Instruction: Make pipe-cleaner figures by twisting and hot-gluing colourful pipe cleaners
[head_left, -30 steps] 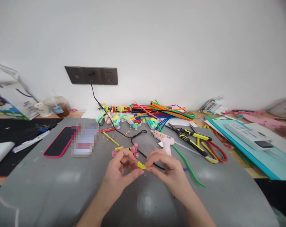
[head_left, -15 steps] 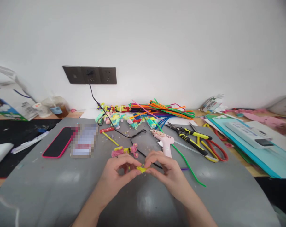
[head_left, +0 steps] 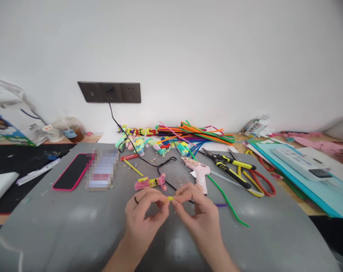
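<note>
Between my two hands is a small bent piece of yellow pipe cleaner (head_left: pixel 170 198), mostly covered by fingertips. My left hand (head_left: pixel 146 211), with a dark ring on one finger, pinches its left side. My right hand (head_left: pixel 198 207) pinches the right side, thumb and forefinger closed on it. Just beyond the left hand lies a pink and yellow pipe-cleaner figure (head_left: pixel 151 182) with round ears. A straight yellow pipe cleaner (head_left: pixel 134 167) rests behind that figure. Close behind the right hand is a pale pink glue gun (head_left: pixel 200 174) on the grey table (head_left: pixel 83 230).
Pliers (head_left: pixel 233 174), red-and-yellow-handled tools (head_left: pixel 266 185) and a green pipe cleaner (head_left: pixel 228 202) lie to the right. Bundled pipe cleaners (head_left: pixel 199 132) and finished figures (head_left: pixel 140 143) line the wall. Two phones, one a pink-cased phone (head_left: pixel 72 172), lie left. A black cord (head_left: pixel 137 153) crosses the table.
Both hands have turned more upright, with fingertips closer together around the yellow piece, which now shows less. The whole view has shifted slightly.
</note>
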The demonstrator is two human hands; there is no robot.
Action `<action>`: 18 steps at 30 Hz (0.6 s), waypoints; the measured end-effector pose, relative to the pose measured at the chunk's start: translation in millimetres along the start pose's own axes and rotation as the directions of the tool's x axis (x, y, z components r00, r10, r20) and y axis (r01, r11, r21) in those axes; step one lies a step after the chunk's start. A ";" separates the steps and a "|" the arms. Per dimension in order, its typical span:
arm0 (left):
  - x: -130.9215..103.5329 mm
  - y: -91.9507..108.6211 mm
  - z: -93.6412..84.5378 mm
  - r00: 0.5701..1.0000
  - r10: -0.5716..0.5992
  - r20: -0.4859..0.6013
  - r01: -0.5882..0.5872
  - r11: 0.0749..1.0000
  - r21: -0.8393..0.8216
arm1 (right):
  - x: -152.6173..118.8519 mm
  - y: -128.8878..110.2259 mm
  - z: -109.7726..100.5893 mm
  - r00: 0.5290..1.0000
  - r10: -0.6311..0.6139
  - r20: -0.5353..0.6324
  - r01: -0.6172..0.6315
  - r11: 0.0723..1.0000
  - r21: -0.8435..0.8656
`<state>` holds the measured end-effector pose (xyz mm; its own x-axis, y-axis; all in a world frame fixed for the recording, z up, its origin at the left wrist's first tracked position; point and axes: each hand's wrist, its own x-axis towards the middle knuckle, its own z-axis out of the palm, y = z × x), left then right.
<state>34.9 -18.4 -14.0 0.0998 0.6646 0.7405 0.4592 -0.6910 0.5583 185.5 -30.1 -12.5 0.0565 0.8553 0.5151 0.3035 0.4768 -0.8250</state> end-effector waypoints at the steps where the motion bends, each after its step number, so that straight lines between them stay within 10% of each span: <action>1: -1.1 -0.1 2.3 0.999 0.015 -0.034 -0.015 1.000 0.016 | -1.9 -0.4 2.9 0.999 -0.001 -0.035 0.001 1.000 -0.003; 9: 1.4 -7.8 -4.2 0.977 -0.144 0.155 0.169 0.972 -0.164 | 1.8 9.8 -10.3 0.999 -0.028 0.031 0.031 0.995 -0.092; 16: 3.8 -9.4 -7.5 0.686 -0.468 0.557 0.709 0.603 -0.366 | 17.5 -2.1 -34.9 0.929 -0.090 0.360 0.190 0.948 -0.255; 18: 1.3 -10.3 -6.2 0.673 -0.478 0.564 0.729 0.556 -0.400 | 20.3 -4.3 -37.7 0.926 -0.080 0.368 0.199 0.934 -0.298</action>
<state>24.8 -12.2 -16.5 0.3458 0.9381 0.0209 -0.0246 -0.0132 0.9996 221.2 -22.4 10.3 -0.3218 0.8288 0.4576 0.5780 0.5548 -0.5984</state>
